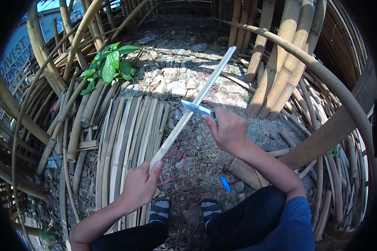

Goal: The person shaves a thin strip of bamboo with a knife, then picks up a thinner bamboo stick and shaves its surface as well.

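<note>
My left hand (140, 186) is closed around the lower end of a long, pale bamboo strip (211, 78), which slants up and away to the right. My right hand (230, 129) grips a knife (199, 108) by its handle; a bit of green shows at the grip. The blade lies across the strip near its middle and appears to touch it. Left of the strip, many split bamboo slats (127, 134) lie side by side on the ground.
Bamboo poles (287, 62) lean at the right, and a curved pole (310, 58) arches over that side. A leafy plant (111, 67) grows at the left. A blue piece (225, 184) and a pink cord (180, 169) lie on stony ground (167, 81) near my sandalled feet.
</note>
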### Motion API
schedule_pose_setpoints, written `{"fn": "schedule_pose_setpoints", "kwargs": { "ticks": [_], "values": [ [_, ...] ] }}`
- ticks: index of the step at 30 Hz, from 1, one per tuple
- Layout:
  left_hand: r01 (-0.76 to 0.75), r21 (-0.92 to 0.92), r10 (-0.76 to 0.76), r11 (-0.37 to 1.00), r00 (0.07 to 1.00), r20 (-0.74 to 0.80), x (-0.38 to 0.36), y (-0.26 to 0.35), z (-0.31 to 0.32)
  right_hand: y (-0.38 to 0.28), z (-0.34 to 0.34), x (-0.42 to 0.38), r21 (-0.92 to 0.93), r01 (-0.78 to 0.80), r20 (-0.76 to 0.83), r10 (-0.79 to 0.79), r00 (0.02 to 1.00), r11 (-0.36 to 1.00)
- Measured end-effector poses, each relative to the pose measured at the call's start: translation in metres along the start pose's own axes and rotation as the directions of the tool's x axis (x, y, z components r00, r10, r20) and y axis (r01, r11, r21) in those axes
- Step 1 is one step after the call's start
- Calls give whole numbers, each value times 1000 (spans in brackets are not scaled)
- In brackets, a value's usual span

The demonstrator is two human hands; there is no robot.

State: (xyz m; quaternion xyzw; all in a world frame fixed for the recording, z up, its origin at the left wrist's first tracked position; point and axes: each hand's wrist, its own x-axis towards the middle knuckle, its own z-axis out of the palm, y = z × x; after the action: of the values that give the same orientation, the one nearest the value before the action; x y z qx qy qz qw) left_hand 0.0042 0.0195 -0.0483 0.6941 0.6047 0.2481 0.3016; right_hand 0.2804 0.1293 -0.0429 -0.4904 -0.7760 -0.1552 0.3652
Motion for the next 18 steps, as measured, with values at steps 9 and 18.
{"fn": "schedule_pose_setpoints", "kwargs": {
  "ticks": [9, 18],
  "values": [
    [51, 10, -52, 999, 997, 50, -7, -17, 9, 5, 7, -17, 49, -80, 106, 74, 992, 996],
    [68, -7, -67, 998, 992, 104, -13, -14, 3, 45, 11, -9, -165, -157, 49, 167, 985, 974]
  ]
}}
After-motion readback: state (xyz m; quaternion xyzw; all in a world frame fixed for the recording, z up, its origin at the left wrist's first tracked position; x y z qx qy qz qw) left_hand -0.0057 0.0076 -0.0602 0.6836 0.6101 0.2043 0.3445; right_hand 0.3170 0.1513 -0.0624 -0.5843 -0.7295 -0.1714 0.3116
